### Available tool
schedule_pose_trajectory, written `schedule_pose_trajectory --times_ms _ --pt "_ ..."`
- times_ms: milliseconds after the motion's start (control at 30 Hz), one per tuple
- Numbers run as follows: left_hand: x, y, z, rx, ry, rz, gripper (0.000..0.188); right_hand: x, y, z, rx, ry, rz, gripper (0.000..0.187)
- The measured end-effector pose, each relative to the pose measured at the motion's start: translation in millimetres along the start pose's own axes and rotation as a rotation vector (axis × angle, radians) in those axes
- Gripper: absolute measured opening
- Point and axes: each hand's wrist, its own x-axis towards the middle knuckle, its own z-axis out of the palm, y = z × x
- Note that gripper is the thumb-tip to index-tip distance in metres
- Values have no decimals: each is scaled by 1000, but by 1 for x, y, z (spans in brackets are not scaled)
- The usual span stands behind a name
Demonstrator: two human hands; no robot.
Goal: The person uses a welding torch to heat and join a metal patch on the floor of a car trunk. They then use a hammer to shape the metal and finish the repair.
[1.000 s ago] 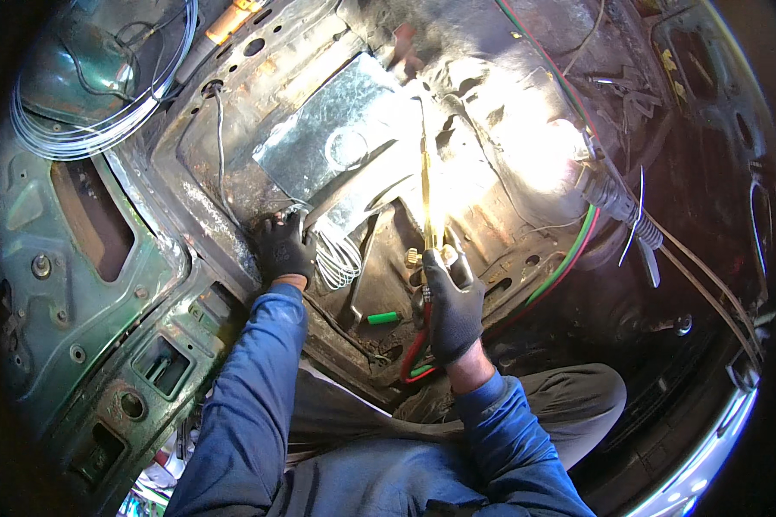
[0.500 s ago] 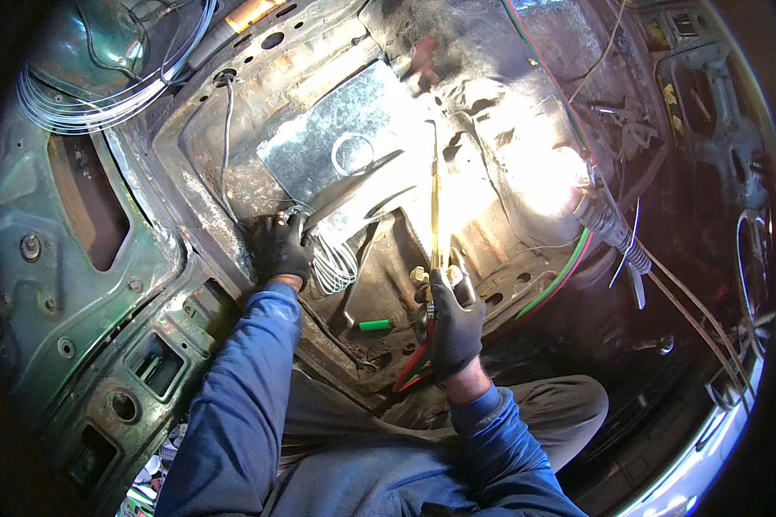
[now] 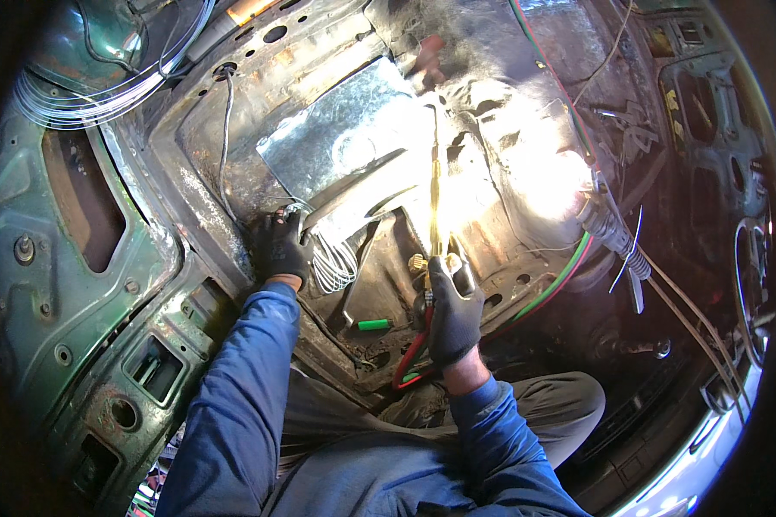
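In my right hand (image 3: 455, 320), a dark work glove closes round the handle of a brass gas torch (image 3: 436, 202). Its long tube points away from me, and the tip is lost in glare. Brass valve knobs (image 3: 418, 262) stand beside the grip. My left hand (image 3: 280, 246), also gloved, rests low at the left with bent fingers against a coil of thin silvery wire (image 3: 334, 265). The fingers seem closed on the coil, though they partly hide it. Just beyond lies a flat shiny metal sheet (image 3: 323, 129) on the worn car floor pan (image 3: 483, 250).
A bright work lamp (image 3: 607, 220) shines from the right. Red and green hoses (image 3: 412, 355) run under my right wrist. A rod with a green end (image 3: 373, 325) lies between my hands. At the left, a larger wire coil (image 3: 60, 112) hangs by the green door (image 3: 26, 198).
The view has shifted slightly. Both hands keep nearly the same places and grips. A ring-shaped bright mark on the metal sheet looks fainter now.
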Motion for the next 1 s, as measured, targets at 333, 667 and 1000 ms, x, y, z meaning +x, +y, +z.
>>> schedule_pose_trajectory --times_ms 333,667,1000 --pt "2 1 -1 -66 -91 -59 47 -5 -3 -3 66 10 50 38" --pt "0 0 2 -45 -4 -21 47 0 -2 2 19 -14 2 43" --pt "6 6 -10 -101 -74 -41 45 -9 5 -4 72 3 61 51"
